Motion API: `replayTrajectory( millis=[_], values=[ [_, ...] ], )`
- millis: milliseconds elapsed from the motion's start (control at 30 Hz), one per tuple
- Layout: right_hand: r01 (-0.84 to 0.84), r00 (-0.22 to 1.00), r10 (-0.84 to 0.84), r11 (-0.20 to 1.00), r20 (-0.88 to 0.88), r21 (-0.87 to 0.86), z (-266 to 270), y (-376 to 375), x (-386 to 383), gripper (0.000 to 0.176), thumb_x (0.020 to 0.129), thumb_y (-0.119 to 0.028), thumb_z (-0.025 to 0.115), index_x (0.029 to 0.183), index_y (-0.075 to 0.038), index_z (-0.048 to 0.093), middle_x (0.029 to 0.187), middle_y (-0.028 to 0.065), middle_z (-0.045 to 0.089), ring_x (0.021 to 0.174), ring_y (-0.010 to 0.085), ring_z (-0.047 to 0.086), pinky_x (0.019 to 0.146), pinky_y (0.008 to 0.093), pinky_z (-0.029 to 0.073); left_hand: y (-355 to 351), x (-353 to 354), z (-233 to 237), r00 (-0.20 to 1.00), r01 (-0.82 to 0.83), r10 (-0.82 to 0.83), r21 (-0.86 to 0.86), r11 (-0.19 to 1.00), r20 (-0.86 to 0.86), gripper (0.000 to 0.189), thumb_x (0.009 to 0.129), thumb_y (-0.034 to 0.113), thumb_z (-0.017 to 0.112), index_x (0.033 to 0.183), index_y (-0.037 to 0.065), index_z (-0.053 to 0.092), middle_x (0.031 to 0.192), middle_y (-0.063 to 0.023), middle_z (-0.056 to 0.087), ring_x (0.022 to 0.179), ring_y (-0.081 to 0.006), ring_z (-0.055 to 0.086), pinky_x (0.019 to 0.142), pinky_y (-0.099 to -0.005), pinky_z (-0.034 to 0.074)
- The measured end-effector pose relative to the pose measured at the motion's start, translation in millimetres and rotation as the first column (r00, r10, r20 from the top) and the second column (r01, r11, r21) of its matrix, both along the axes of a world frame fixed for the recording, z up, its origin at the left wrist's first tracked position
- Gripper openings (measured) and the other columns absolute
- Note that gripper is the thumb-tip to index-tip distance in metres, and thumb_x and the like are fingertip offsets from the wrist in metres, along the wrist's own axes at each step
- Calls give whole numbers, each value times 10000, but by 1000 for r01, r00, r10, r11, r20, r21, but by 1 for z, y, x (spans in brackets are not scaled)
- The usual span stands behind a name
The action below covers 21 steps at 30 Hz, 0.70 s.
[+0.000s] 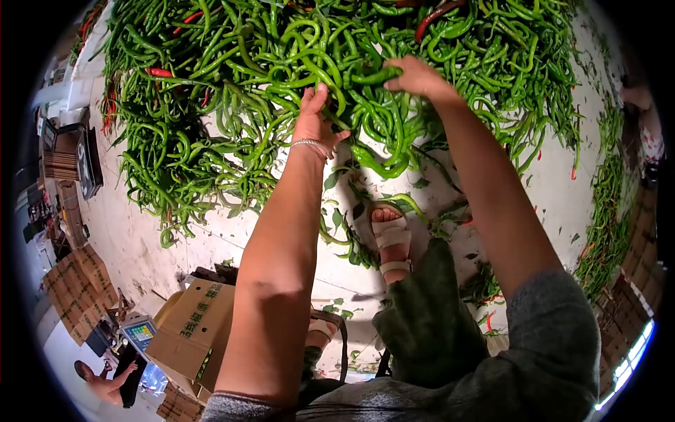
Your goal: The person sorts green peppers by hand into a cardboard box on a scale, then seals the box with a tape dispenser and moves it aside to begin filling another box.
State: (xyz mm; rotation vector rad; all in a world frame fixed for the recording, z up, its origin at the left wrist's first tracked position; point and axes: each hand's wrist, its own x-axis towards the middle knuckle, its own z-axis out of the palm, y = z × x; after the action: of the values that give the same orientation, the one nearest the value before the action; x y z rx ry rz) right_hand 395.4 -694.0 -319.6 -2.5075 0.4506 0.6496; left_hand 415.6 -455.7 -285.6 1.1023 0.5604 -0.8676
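A large heap of long green chili peppers covers the floor in front of me, with a few red chilies mixed in. My right hand is closed around the end of a thick green chili pepper above the heap. At the near edge of the pile, my left hand has its thumb and fingers apart beside curved peppers; part of its palm side is hidden. A bracelet circles that wrist. Between my arms lies a loose bunch of green peppers.
My sandalled foot is close to the pile, among scattered leaves. At lower left stand a cardboard box and a scale display, with another person beyond. More peppers line the right side.
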Motion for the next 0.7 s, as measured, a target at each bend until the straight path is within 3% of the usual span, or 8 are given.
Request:
replayTrajectory(
  millis=[133, 267, 367, 400, 500, 533, 567, 700],
  values=[
    [34, 998, -32, 999, -45, 40, 10, 6, -33, 584, 730, -375, 687, 1267, -216, 520, 1275, 88, 505, 1169, 288, 482, 910, 406, 435, -8, 26, -6, 998, 39, -34, 91, 995, -48, 335, 771, 391, 688, 1043, 270, 535, 826, 44, 571, 707, -161, 567, 845, -658, 283],
    [210, 970, -176, 953, -165, 218, 38, 3, -42, 592, 739, -371, 687, 1276, -208, 500, 1181, 112, 534, 1010, 251, 566, 615, 384, 539, -12, 44, -21, 927, 92, -176, 253, 963, 332, 939, 716, 303, 766, 1419, 274, 144, 1038, -75, 593, 854, -259, 590, 761, -560, 415],
    [313, 946, -319, 846, -61, 431, 4, 13, -51, 579, 728, -335, 708, 1254, -198, 509, 1154, 124, 533, 958, 267, 579, 619, 389, 537, -28, 42, 42, 937, 288, -342, 394, 873, 73, 1011, 674, 146, 792, 1447, 157, 140, 1207, -142, 542, 1004, -296, 551, 798, -398, 476],
    [364, 931, -330, 841, -154, 399, 1, 17, -48, 549, 705, -293, 730, 1204, -174, 536, 1145, 130, 530, 948, 291, 580, 641, 392, 525, -27, 44, 29, 905, 293, -374, 339, 894, 202, 978, 649, 134, 809, 1423, 108, 212, 1181, -140, 563, 982, -274, 572, 796, -373, 481],
    [131, 890, -135, 991, 436, 40, -21, 36, -83, 491, 671, -234, 726, 1123, -145, 557, 1123, 157, 516, 896, 330, 585, 699, 404, 500, -14, 55, -47, 763, 341, -574, 571, 747, 297, 859, 677, 126, 772, 1385, 159, 288, 967, -62, 642, 773, -206, 612, 620, -397, 461],
    [182, 904, -183, 983, 386, 39, -8, 41, -94, 481, 671, -221, 722, 1117, -148, 558, 1143, 150, 503, 898, 328, 584, 705, 412, 500, -6, 52, -63, 746, 310, -560, 557, 770, 360, 568, 694, 56, 732, 1203, 105, 485, 852, -31, 639, 655, -151, 591, 549, -292, 449],
    [229, 915, -228, 973, 333, 37, 18, 45, -103, 472, 671, -209, 718, 1111, -151, 559, 1163, 143, 490, 901, 326, 584, 711, 419, 500, -1, 31, -34, 805, 308, -455, 388, 869, 380, 274, 719, 20, 680, 971, 64, 579, 776, -8, 617, 647, -126, 563, 559, -249, 428],
    [268, 831, -254, 962, 496, 44, 58, 64, -162, 434, 689, -142, 694, 1101, -170, 561, 1252, 105, 427, 920, 318, 583, 741, 437, 498, 41, -52, 1, 440, 14, -506, 557, 830, 742, 150, 738, 3, 607, 887, 8, 589, 855, -17, 575, 761, -115, 533, 668, -217, 425]
  ],
)
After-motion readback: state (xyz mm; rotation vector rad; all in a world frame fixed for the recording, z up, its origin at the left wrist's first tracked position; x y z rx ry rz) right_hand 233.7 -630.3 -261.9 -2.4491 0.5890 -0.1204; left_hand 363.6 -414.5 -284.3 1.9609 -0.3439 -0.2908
